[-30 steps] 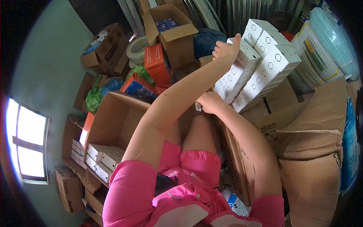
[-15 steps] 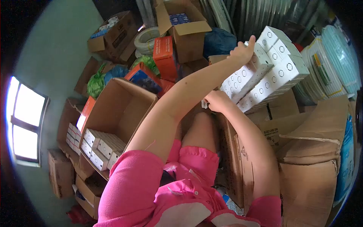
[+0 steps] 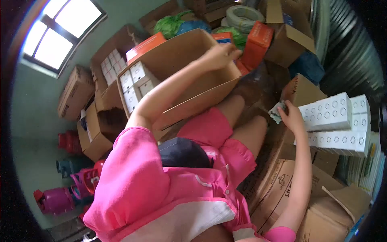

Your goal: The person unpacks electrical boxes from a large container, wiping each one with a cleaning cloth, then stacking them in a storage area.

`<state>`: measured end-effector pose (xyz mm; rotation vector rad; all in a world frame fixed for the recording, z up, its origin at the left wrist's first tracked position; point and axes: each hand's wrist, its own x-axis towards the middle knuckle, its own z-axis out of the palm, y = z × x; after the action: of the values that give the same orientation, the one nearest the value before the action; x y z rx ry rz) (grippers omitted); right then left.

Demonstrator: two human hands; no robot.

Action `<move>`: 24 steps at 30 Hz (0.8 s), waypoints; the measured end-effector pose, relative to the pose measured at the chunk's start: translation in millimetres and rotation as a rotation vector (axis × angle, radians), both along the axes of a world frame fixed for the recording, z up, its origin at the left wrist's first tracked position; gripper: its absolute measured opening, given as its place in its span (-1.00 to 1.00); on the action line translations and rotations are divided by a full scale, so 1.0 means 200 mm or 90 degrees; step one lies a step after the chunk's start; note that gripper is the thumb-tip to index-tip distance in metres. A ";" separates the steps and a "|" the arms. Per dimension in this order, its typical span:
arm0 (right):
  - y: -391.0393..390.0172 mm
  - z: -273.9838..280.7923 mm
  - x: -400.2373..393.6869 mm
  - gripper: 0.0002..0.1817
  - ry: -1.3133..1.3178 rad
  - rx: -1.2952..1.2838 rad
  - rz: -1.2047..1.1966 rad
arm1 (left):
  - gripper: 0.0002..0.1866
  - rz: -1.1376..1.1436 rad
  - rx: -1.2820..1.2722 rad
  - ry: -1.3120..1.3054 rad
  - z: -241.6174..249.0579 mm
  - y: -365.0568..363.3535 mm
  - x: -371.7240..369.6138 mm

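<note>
While the left hand (image 3: pixel 219 55) rests loosely curled on the open carton's rim (image 3: pixel 225 82), the right hand (image 3: pixel 291 117), pinching a crumpled paper (image 3: pixel 277 113), alone steadies the white box stack (image 3: pixel 336 123) at right, which could topple.

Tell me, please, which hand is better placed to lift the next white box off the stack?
The right hand: it rests against the stack of white boxes, while the left hand is away over the open carton.

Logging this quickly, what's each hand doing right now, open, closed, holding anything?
Left hand: over the far rim of the open cardboard box, fingers curled, nothing visible in it.
Right hand: against the stack of white boxes, grip unclear.
</note>
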<state>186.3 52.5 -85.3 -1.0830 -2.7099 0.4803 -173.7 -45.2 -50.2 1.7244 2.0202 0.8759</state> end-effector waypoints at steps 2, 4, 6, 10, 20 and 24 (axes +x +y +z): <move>-0.03 0.08 -0.03 -0.55 -0.043 -0.116 -0.022 | -0.51 0.079 -0.086 0.249 -0.08 -0.29 -0.27; -0.05 0.06 -0.03 -0.57 0.000 -0.123 -0.045 | -0.47 0.130 -0.286 0.475 -0.03 -0.58 -0.40; -0.06 0.07 -0.01 -0.55 0.061 -0.102 -0.041 | -0.40 0.213 -0.365 0.572 -0.14 -0.79 -0.57; -0.04 0.07 -0.02 -0.61 0.234 -0.404 -0.207 | -0.20 0.490 -0.423 0.519 -0.21 -1.12 -0.68; -0.19 0.28 -0.16 -0.61 0.476 -0.787 -0.245 | -0.31 0.386 -0.189 0.479 -0.26 -1.32 -0.85; -0.16 0.21 -0.03 -0.61 0.506 -0.816 -0.288 | -0.58 0.288 -0.178 0.590 -0.31 -1.38 -0.92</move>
<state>180.0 20.4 -42.6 -1.2166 -1.2305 2.0867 -357.5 -320.2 -111.6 1.6841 3.0005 -0.2101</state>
